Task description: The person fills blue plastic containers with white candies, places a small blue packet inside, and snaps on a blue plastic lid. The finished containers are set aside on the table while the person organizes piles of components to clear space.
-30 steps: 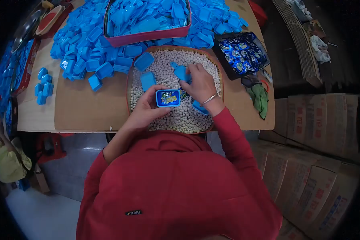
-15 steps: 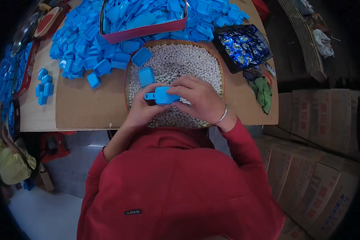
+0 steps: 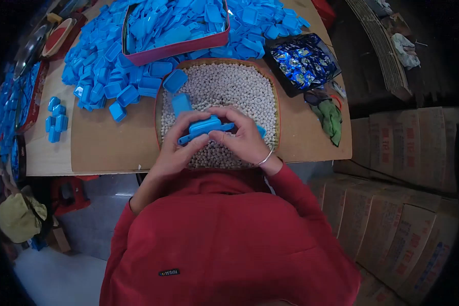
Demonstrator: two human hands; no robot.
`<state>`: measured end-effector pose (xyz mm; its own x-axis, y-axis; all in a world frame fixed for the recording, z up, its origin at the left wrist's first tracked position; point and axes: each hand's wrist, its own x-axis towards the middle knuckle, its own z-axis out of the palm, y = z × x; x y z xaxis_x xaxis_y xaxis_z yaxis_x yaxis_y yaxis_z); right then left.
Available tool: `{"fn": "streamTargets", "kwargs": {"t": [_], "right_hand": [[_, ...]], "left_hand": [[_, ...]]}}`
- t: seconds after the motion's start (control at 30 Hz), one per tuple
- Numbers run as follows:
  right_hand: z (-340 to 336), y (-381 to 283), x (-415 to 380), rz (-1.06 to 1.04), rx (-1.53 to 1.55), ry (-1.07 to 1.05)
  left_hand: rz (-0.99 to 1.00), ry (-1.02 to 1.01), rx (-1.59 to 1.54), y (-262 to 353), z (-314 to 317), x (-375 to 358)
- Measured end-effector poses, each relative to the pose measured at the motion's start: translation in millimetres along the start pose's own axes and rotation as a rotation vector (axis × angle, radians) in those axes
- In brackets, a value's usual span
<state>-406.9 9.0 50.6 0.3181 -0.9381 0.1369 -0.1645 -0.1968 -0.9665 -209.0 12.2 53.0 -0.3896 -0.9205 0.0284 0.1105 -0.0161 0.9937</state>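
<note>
Both hands hold a small blue plastic case (image 3: 205, 125) above a tray of white round pellets (image 3: 229, 76). My left hand (image 3: 177, 143) is closed on its left end, the thumb at the near side. At the right end, the fingers and thumb of my right hand (image 3: 246, 142) pinch it. Narrow blue tabs stick out on both sides of the case. Just beyond my left hand, a blue piece (image 3: 181, 103) lies on the pellets, with a blue box half (image 3: 175, 81) at the tray's rim. Another blue piece (image 3: 261, 131) shows partly behind my right hand.
A large heap of blue box parts (image 3: 102, 71) covers the back left, around a red-rimmed bin (image 3: 176, 49) of flat blue parts. A black tray (image 3: 303, 61) of shiny blue packets stands at right, near a green cloth (image 3: 330, 120). Several blue cases (image 3: 56, 120) sit at left.
The blue case has turned from lying face-up to edge-on, with tabs now showing at both ends. My right hand has changed its grip on it. The whole view has shifted slightly.
</note>
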Motion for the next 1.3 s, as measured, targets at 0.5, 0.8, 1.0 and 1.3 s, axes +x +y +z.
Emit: {"fn": "streamTargets", "kwargs": {"t": [0.5, 0.8, 1.0, 1.3], "right_hand": [[0.0, -3.8, 7.2, 0.043, 0.083, 0.096], [15.5, -29.1, 14.4, 0.077, -0.029, 0.176], [30.7, -42.1, 24.5, -0.065, -0.314, 0.182], [36.1, -31.6, 25.5, 0.124, 0.236, 0.211]], "left_hand": [[0.151, 0.0, 0.228, 34.9, 2.3, 18.1], [0.538, 0.036, 0.594, 17.4, -9.6, 53.0], [0.263, -0.006, 0.22, -3.2, -21.7, 56.1], [0.053, 0.216, -0.256, -2.1, -29.0, 19.1]]}}
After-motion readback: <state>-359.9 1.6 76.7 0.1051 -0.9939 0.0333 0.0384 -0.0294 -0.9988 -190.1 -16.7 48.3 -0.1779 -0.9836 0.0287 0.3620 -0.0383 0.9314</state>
